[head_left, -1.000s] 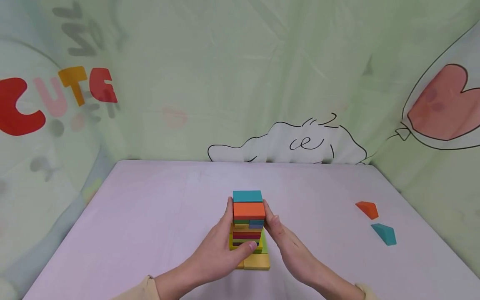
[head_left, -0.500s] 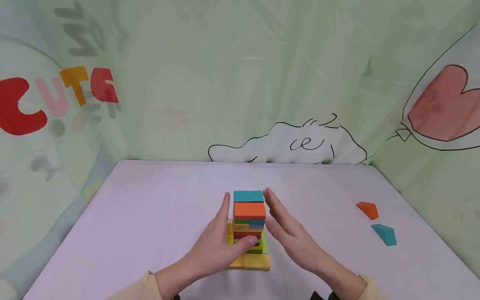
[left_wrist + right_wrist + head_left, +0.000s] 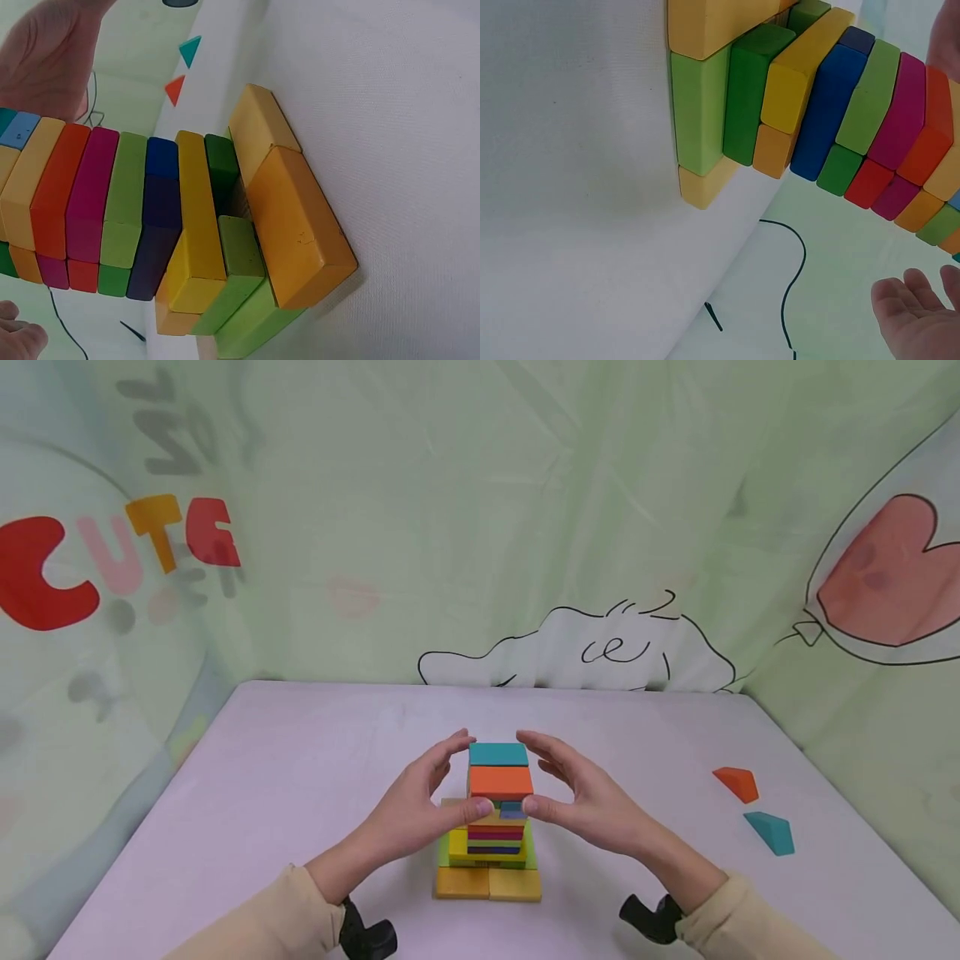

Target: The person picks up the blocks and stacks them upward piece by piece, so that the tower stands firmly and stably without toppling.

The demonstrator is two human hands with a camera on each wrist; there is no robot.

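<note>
A tower of coloured wooden blocks point(image 3: 495, 836) rises from a wider base of yellow and green blocks point(image 3: 514, 884). Its top shows a teal block point(image 3: 498, 754) and an orange block point(image 3: 501, 782). My left hand point(image 3: 423, 793) is at the upper left side, fingers bent loosely, thumb tip overlapping the tower's front in the head view. On the other side, my right hand point(image 3: 596, 802) has its fingers by the top edge and its thumb near the front right corner. Both wrist views show the middle layers upright in neat rows, with gaps between the visible fingers point(image 3: 19, 334) and the blocks.
To the right on the pale table point(image 3: 300, 777) lie an orange faceted block point(image 3: 737, 783) and a teal one point(image 3: 771, 833). A printed curtain point(image 3: 480, 527) stands behind the table. Black wrist cameras point(image 3: 367, 935) hang below both sleeves.
My hands, at first flat against the tower's sides, have drawn away and risen to its top, the fingers bending and the thumbs coming forward. The tower stays standing in place.
</note>
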